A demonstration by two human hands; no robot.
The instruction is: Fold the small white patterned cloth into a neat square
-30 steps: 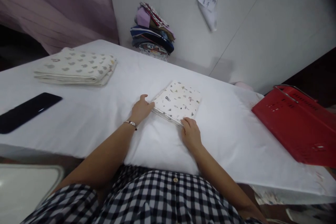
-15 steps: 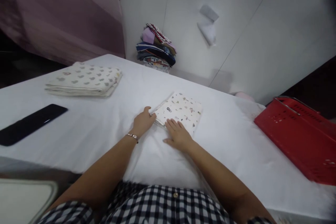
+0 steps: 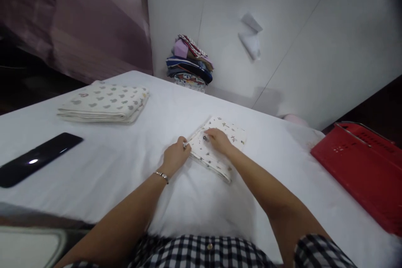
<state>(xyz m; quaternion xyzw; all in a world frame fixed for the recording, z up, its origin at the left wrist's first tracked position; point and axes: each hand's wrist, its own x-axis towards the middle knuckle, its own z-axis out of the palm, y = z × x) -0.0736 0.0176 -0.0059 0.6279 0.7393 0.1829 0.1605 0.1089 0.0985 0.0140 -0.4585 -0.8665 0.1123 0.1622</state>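
Observation:
A small folded cloth (image 3: 216,160), white with tiny printed motifs, lies on the white-covered table in front of me. At its left corner my left hand (image 3: 176,157) is closed, with thumb and fingers pinching the layered edge. My right hand (image 3: 220,141) reaches over the top of the cloth, its fingers bent and pressed together close to the dark round motif. What those fingertips hold, if anything, is hidden. Farther left rests a larger folded cloth (image 3: 106,101), cream with grey-green shapes, apart from both hands.
A black phone-like slab (image 3: 40,158) lies at the table's left. On the right stands a red plastic basket (image 3: 361,171) with a metal handle. Behind the table's far edge are a stack of folded fabrics (image 3: 190,65) and a wall with a paper (image 3: 250,44) on it.
My right hand has gone from the cloth's near edge across its top, towards the far left. My left hand stays at the left corner. The whole view has tilted slightly upward.

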